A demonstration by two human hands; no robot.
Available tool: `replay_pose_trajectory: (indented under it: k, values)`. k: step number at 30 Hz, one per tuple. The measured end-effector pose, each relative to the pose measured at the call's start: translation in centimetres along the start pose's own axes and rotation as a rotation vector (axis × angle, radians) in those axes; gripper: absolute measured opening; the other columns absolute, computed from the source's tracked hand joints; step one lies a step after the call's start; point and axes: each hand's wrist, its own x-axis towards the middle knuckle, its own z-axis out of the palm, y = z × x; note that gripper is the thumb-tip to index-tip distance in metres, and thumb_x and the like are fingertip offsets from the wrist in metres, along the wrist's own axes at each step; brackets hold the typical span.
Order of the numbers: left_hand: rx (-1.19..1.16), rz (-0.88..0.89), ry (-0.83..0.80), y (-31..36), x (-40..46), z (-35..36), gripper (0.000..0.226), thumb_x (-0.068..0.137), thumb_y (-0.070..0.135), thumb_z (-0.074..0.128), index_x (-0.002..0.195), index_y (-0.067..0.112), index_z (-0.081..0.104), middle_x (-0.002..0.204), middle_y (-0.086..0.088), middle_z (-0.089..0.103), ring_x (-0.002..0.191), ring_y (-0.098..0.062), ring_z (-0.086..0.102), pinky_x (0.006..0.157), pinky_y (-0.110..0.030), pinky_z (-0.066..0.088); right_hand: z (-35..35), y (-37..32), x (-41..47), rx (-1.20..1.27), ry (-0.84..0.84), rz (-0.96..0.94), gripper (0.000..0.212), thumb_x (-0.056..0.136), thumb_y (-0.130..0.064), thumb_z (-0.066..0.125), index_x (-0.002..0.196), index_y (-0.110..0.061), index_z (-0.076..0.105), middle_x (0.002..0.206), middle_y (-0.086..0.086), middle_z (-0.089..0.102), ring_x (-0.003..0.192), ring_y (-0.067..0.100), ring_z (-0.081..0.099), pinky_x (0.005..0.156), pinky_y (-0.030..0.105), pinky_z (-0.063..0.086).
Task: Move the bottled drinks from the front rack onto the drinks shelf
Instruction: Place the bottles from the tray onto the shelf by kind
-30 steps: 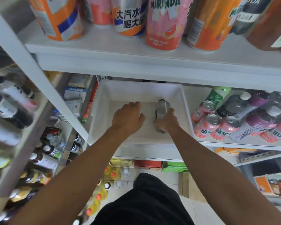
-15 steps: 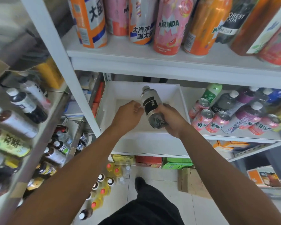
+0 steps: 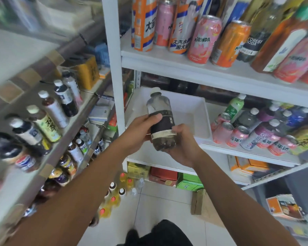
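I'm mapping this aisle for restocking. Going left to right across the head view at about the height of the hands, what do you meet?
Slanted shelf of bottled teas → white upright post → left hand → held dark-label bottle → right hand → white tray's right wall → pink cans → purple-label bottles.

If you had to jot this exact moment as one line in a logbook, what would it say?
phase: carrying | bottle: dark label, white cap, in front of white tray | left hand: grips label | right hand: grips base
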Motion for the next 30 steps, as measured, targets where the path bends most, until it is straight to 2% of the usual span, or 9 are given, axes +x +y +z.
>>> replay_pose_trajectory:
  k: [5, 8, 11, 14, 16, 18, 20, 24, 30]
  values:
    - [-0.019, 0.182, 0.141, 1.8, -5.4, 0.0, 0.021, 0.087, 0.028, 0.070, 0.106, 0.019, 0.070, 0.102, -0.003, 0.075, 0.096, -0.020, 0.072, 0.078, -0.035, 0.057, 3.8, -0.7, -1.9, -0.215, -0.016, -0.035, 0.077, 0.070, -0.044, 0.056, 0.136, -0.006, 0.046, 0.108, 0.012, 0.067, 0.086, 0.024, 0.064, 0.069, 0.034, 0.052]
    - [0.000, 0.245, 0.244, 2.9, -9.2, 0.2, 0.019, 0.084, 0.027, 0.073, 0.101, 0.018, 0.071, 0.097, -0.005, 0.076, 0.090, -0.022, 0.073, 0.075, -0.038, 0.057, 6.4, -1.1, -3.6, -0.301, -0.084, -0.109, 0.052, 0.077, -0.034, 0.048, 0.126, -0.019, 0.052, 0.099, 0.001, 0.072, 0.079, 0.016, 0.069, 0.059, 0.027, 0.053]
    - [0.049, 0.344, 0.325, 3.6, -13.7, 0.6, 0.029, 0.078, 0.027, 0.077, 0.103, 0.014, 0.072, 0.100, -0.007, 0.076, 0.092, -0.023, 0.072, 0.083, -0.037, 0.058, 8.8, -0.9, -5.9, -0.427, -0.153, -0.179, 0.039, 0.084, -0.034, 0.049, 0.123, -0.030, 0.052, 0.113, -0.002, 0.069, 0.098, 0.017, 0.069, 0.077, 0.036, 0.055]
    - [0.104, 0.392, 0.452, 3.7, -18.8, 1.2, 0.025, 0.082, 0.017, 0.077, 0.105, 0.011, 0.069, 0.094, -0.001, 0.077, 0.087, -0.017, 0.073, 0.076, -0.027, 0.057, 11.0, 0.1, -8.6, -0.556, -0.200, -0.229, 0.052, 0.081, -0.045, 0.063, 0.128, -0.030, 0.048, 0.123, -0.006, 0.063, 0.113, 0.011, 0.062, 0.097, 0.042, 0.050]
    - [0.146, 0.404, 0.539, 3.5, -22.3, 1.4, 0.027, 0.083, 0.017, 0.077, 0.108, 0.008, 0.068, 0.095, 0.000, 0.076, 0.087, -0.017, 0.072, 0.076, -0.027, 0.055, 12.8, 0.9, -10.3, -0.589, -0.238, -0.260, 0.060, 0.078, -0.046, 0.067, 0.130, -0.025, 0.044, 0.123, -0.005, 0.061, 0.113, 0.007, 0.061, 0.100, 0.040, 0.048]
    - [0.164, 0.413, 0.638, 3.4, -26.1, 1.6, 0.051, 0.076, 0.030, 0.083, 0.117, 0.005, 0.065, 0.103, -0.006, 0.075, 0.096, -0.023, 0.072, 0.086, -0.038, 0.056, 15.0, 1.6, -12.0, -0.638, -0.272, -0.285, 0.062, 0.077, -0.050, 0.071, 0.127, -0.027, 0.044, 0.122, -0.010, 0.060, 0.112, 0.002, 0.060, 0.099, 0.036, 0.048]
    - [0.190, 0.426, 0.747, 3.5, -29.9, 1.9, 0.061, 0.073, 0.037, 0.084, 0.121, 0.005, 0.063, 0.104, -0.005, 0.075, 0.096, -0.021, 0.071, 0.088, -0.038, 0.056, 17.3, 2.4, -13.6, -0.685, -0.328, -0.310, 0.055, 0.082, -0.045, 0.074, 0.126, -0.029, 0.044, 0.119, -0.016, 0.058, 0.106, -0.006, 0.058, 0.092, 0.026, 0.048]
    - [0.237, 0.481, 0.880, 3.4, -37.0, 2.1, 0.012, 0.088, 0.011, 0.071, 0.098, 0.012, 0.067, 0.079, 0.009, 0.074, 0.072, -0.005, 0.069, 0.065, -0.017, 0.052, 22.4, 3.8, -16.7, -0.741, -0.439, -0.346, 0.055, 0.082, -0.042, 0.076, 0.125, -0.028, 0.044, 0.118, -0.014, 0.061, 0.107, -0.001, 0.060, 0.093, 0.030, 0.049]
    - [0.260, 0.563, 1.024, 3.4, -47.0, 1.0, 0.010, 0.088, 0.009, 0.070, 0.097, 0.014, 0.068, 0.081, 0.008, 0.075, 0.079, -0.008, 0.070, 0.071, -0.021, 0.053, 30.6, 6.4, -20.8, -0.731, -0.580, -0.378, 0.062, 0.072, -0.047, 0.079, 0.123, -0.030, 0.047, 0.115, -0.014, 0.065, 0.106, 0.000, 0.063, 0.097, 0.036, 0.051]
